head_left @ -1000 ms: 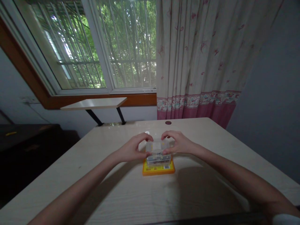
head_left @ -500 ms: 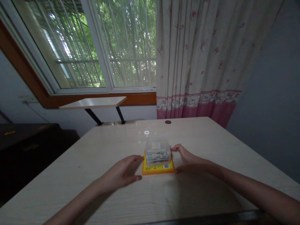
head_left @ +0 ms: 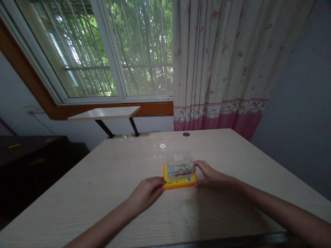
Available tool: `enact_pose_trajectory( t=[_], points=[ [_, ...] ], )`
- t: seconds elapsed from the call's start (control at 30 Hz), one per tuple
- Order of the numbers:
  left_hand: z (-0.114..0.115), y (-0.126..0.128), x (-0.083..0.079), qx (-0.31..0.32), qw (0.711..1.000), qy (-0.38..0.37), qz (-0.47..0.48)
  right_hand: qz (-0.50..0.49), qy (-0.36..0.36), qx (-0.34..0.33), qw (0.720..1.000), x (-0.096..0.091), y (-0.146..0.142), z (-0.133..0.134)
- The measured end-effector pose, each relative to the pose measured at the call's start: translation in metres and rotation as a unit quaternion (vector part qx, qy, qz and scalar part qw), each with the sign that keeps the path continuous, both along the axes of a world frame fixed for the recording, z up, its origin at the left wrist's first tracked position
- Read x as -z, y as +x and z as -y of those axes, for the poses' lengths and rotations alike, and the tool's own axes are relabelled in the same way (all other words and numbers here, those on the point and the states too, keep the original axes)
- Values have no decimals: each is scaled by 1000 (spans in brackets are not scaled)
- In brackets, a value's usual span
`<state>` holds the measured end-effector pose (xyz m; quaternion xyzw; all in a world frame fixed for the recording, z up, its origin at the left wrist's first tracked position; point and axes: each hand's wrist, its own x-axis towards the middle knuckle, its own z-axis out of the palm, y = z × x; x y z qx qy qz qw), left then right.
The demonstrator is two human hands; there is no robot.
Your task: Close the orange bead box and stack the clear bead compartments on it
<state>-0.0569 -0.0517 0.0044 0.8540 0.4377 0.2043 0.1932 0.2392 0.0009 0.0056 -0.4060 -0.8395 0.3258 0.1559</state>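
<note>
A clear plastic box (head_left: 180, 164) with small coloured contents sits on top of a flat orange box (head_left: 179, 183) on the pale wooden table (head_left: 108, 193). My left hand (head_left: 146, 193) grips the orange box's near left corner, fingers curled against its edge. The fingers of my right hand (head_left: 210, 174) wrap round the right side of the orange box, and its fingertips reach the clear box's right side.
A round cable hole (head_left: 186, 134) lies at the table's far edge. A small wall shelf (head_left: 103, 113) juts out under the barred window (head_left: 108, 48). A patterned curtain (head_left: 222, 65) hangs behind. A dark cabinet (head_left: 31, 162) stands at the left.
Both hands came down off the clear box to the orange box beneath. The stack has shifted slightly to the right.
</note>
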Motion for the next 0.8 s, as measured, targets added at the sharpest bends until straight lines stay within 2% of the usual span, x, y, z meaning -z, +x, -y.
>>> enact_pose_trajectory(
  t=[0.13, 0.27, 0.43, 0.67, 0.8],
  points=[
    [-15, 18, 5, 2, 1000, 8, 4, 2, 45, 3, 999, 13, 21, -14],
    [-35, 44, 8, 12, 1000, 26, 10, 11, 85, 37, 996, 24, 50, -28],
    [-63, 83, 15, 25, 998, 59, 12, 1, 103, 88, 991, 26, 88, -41],
    [-99, 142, 17, 45, 995, 86, -9, -86, 39, 120, 988, 26, 132, -52],
    [-111, 176, 18, 40, 995, 86, -29, -100, 7, 179, 979, 30, 158, -56]
  ],
)
